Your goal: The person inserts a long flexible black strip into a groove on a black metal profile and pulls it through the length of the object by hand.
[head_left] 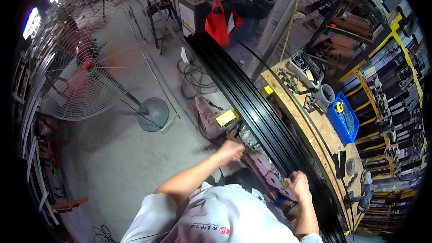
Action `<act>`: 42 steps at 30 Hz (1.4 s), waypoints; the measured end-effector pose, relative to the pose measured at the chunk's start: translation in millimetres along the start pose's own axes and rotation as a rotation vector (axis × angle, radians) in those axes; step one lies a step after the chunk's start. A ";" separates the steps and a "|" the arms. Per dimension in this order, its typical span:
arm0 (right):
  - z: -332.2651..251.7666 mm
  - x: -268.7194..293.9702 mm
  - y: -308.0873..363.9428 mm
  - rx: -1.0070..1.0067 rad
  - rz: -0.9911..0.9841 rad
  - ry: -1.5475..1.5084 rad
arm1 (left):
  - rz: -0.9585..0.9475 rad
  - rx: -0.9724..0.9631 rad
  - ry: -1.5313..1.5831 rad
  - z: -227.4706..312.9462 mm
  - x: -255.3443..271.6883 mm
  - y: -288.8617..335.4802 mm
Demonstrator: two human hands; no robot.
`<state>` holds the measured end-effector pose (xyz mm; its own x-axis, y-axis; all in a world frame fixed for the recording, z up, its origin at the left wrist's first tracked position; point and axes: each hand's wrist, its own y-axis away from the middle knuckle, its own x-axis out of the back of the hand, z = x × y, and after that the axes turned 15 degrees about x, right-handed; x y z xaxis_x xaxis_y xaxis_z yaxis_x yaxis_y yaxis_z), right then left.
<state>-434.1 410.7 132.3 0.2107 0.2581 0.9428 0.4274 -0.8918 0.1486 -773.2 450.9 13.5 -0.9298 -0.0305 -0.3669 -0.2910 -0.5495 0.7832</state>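
Long black metal profiles (252,108) lie side by side in front of me, running from the far middle down to the lower right. My left hand (231,151) is beside their left edge, its fingers curled together. Whatever it may hold is too small to make out. My right hand (298,185) is over the near part of the profiles, thumb and fingers drawn together in a pinch. Something small may be between those fingertips, but its kind does not show. A clear plastic bag (249,137) sits under the profiles near my left hand.
A wooden bench (310,121) on the right carries a blue bin of small metal parts (345,119), a grey tray (306,68) and a cordless drill (361,201). Yellow blocks (227,118) flank the profiles. A large caged fan (90,65) stands left; cables (195,81) coil on the floor.
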 end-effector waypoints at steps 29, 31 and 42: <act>-33.7 -21.7 -26.5 -0.089 -0.830 0.334 | 0.760 -0.504 0.458 278.6 293.9 -35.7; -28.6 -24.4 -17.7 -0.167 -0.837 0.351 | 0.677 -0.456 0.176 285.0 300.0 -29.8; -256.5 -32.6 -400.3 0.329 0.126 -0.210 | 0.601 -0.461 -0.582 301.6 310.1 -29.4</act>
<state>-837.6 663.8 118.5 0.4398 0.2546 0.8613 0.6378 -0.7637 -0.0999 -1121.0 709.4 28.1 -0.8971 -0.0630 0.4373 0.2739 -0.8559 0.4386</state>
